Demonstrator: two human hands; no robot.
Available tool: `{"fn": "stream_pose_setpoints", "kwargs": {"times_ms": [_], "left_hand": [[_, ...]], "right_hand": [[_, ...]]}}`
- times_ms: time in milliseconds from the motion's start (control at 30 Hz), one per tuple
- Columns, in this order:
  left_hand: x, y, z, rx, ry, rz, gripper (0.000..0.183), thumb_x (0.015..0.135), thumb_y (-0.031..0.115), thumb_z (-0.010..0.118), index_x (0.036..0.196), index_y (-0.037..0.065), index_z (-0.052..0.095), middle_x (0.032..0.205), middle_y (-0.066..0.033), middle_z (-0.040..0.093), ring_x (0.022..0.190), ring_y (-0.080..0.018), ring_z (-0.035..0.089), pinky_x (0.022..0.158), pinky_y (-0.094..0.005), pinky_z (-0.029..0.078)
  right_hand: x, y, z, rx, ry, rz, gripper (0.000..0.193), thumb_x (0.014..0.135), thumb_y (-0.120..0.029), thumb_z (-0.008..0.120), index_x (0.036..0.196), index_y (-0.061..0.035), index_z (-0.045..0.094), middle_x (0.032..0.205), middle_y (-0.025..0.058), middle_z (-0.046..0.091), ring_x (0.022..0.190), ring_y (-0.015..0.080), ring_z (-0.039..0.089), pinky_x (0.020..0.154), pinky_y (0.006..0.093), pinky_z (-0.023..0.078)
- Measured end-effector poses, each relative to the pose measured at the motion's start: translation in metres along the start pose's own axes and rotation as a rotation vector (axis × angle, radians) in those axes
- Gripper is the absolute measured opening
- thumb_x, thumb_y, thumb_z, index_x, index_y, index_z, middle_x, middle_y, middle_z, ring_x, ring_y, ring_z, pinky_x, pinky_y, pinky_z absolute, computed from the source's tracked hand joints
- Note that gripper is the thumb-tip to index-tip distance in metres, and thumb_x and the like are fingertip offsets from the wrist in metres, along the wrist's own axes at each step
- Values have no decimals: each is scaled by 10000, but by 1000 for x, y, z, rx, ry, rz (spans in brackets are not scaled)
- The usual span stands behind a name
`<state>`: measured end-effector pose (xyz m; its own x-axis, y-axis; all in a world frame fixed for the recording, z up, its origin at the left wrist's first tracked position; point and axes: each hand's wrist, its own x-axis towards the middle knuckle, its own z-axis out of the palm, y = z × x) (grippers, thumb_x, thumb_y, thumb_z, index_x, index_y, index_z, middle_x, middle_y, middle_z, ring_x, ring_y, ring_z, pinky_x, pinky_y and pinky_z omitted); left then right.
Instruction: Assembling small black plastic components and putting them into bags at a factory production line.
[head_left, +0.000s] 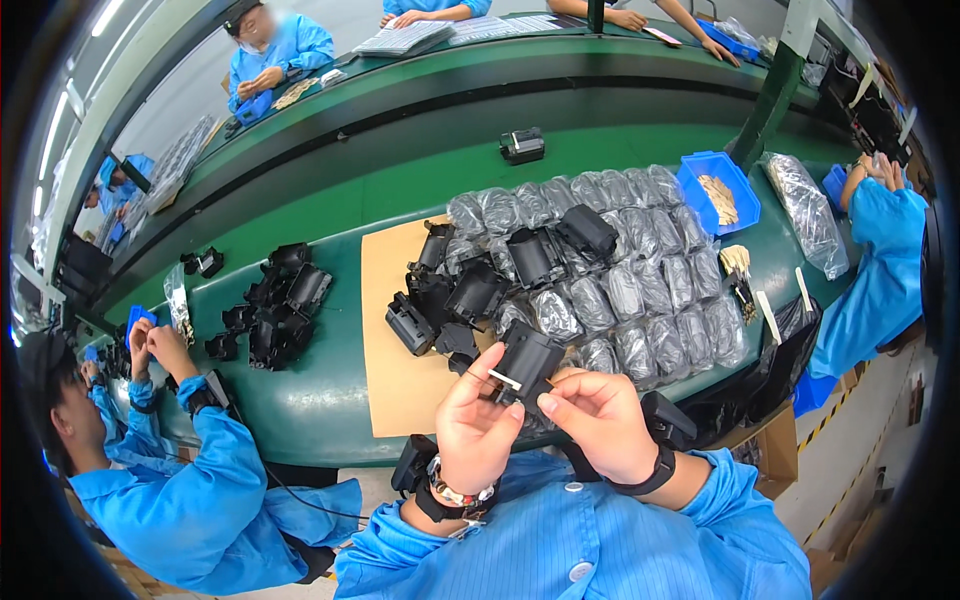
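Close in front of me, my left hand [474, 432] grips a black plastic housing [532, 358] between thumb and fingers. A short white strip [506, 379] lies across the housing's near side. My right hand [598, 418] is at the housing's right edge, with thumb and forefinger pinched together. A thin brownish bit shows at those fingertips, too small to name. Beyond my hands, several loose black housings [478, 292] are heaped on a brown cardboard sheet [385, 370] and partly on rows of black parts in clear plastic bags [640, 288].
To the right are a blue bin [692, 188] of beige pieces, a bundle of pale-tipped sticks [738, 265] and a black plastic bag [768, 372]. More housings [268, 325] lie left. One housing [522, 146] sits on the green belt [400, 170]. Co-workers sit left, right and across.
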<state>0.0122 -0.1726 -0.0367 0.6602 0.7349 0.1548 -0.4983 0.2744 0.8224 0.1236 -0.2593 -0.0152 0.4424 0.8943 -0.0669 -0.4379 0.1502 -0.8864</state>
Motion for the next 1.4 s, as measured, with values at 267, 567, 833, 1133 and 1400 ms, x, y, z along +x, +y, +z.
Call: {"fn": "stream_pose_setpoints", "kwargs": {"times_ms": [267, 567, 833, 1133, 1400], "left_hand": [[1, -1, 3, 17, 17, 5, 585, 779, -140, 480, 1336, -61, 321, 1178, -159, 524, 1051, -164, 535, 851, -254, 437], [0, -4, 6, 49, 17, -6, 588, 772, -152, 468, 1335, -65, 321, 1197, -164, 515, 1069, -172, 530, 870, -260, 437], [-2, -11, 20, -14, 23, -63, 601, 779, -164, 444, 1350, -61, 289, 1231, -172, 494, 1089, -179, 523, 901, -273, 423], [2, -10, 41, -433, 4, -238, 553, 828, -65, 474, 1343, -30, 277, 1252, -192, 469, 1153, -259, 490, 991, -408, 387], [13, -26, 61, -407, 71, -44, 499, 931, 197, 483, 1359, 84, 254, 1276, -164, 454, 1152, -273, 488, 982, -393, 410]], "right_hand": [[1, 2, -5, 2, -12, -4, 38, 832, 47, 584, 844, 74, 607, 851, 36, 567, 765, 59, 532, 656, 189, 428], [7, -2, -14, -402, 13, -194, 72, 768, -36, 663, 744, 16, 620, 707, 28, 567, 609, 65, 527, 528, 197, 403], [11, -29, -23, -980, 137, -574, 386, 671, -199, 761, 930, 15, 571, 828, 129, 570, 737, 268, 552, 680, 326, 448], [17, -25, -37, -851, 234, -673, 207, 874, -129, 513, 937, 37, 620, 722, 180, 617, 612, 288, 618, 554, 352, 478], [9, -18, -44, -654, 307, -540, 245, 810, -177, 644, 914, 39, 592, 694, 159, 622, 606, 258, 635, 541, 289, 487]]}}
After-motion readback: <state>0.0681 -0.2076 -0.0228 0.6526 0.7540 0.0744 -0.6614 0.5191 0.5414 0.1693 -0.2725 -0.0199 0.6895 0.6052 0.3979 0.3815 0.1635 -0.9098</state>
